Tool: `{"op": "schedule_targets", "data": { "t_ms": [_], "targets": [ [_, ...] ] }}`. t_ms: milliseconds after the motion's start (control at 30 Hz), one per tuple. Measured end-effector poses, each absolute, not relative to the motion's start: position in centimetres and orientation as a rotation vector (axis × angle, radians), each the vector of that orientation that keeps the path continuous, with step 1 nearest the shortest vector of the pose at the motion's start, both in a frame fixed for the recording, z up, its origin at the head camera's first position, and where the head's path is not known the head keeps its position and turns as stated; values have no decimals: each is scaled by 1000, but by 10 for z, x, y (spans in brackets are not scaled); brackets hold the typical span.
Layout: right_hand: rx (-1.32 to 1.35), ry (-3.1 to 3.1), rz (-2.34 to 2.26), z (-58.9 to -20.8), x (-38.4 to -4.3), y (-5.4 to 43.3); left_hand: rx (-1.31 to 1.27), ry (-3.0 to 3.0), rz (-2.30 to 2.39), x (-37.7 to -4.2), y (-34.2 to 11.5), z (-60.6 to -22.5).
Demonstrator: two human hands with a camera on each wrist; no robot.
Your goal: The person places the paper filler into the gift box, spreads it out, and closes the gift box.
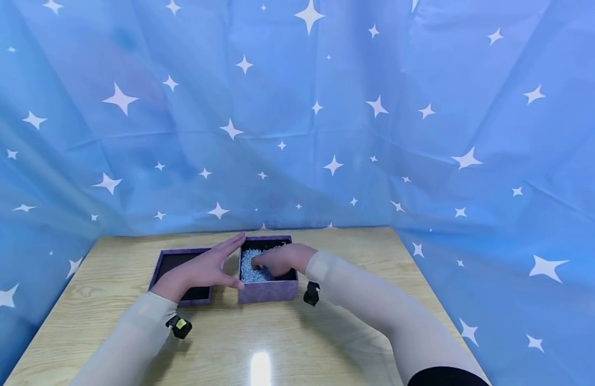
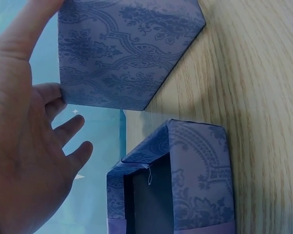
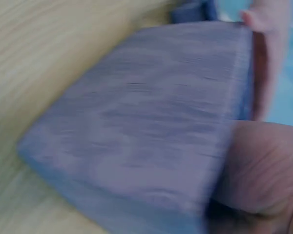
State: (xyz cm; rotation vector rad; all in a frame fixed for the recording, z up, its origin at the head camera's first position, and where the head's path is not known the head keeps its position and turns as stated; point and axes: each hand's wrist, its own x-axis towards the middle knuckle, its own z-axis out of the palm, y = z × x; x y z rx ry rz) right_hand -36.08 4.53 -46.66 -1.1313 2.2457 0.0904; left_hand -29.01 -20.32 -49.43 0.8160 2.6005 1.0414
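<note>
A purple patterned box stands on the table with light-blue shredded filler inside its dark interior. My right hand reaches down into the box from the right; its fingertips are hidden in the filler and by the walls. In the right wrist view the box wall is blurred and covers most of that hand. My left hand spans the box's left side, thumb at the near corner and forefinger at the far corner. Its other fingers extend loosely, apart from the box.
Left of the box lies its purple lid, dark inside facing up, partly behind my left hand. The wooden table ends at a blue star-patterned curtain. A small black device sits at each wrist.
</note>
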Motion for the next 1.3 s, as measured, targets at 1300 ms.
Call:
{"op": "schedule_targets", "data": {
  "t_ms": [1300],
  "targets": [
    [-1236,2183,-163,-462,-387,29,832,2619,1048,-289,-204,-495]
  ]
}}
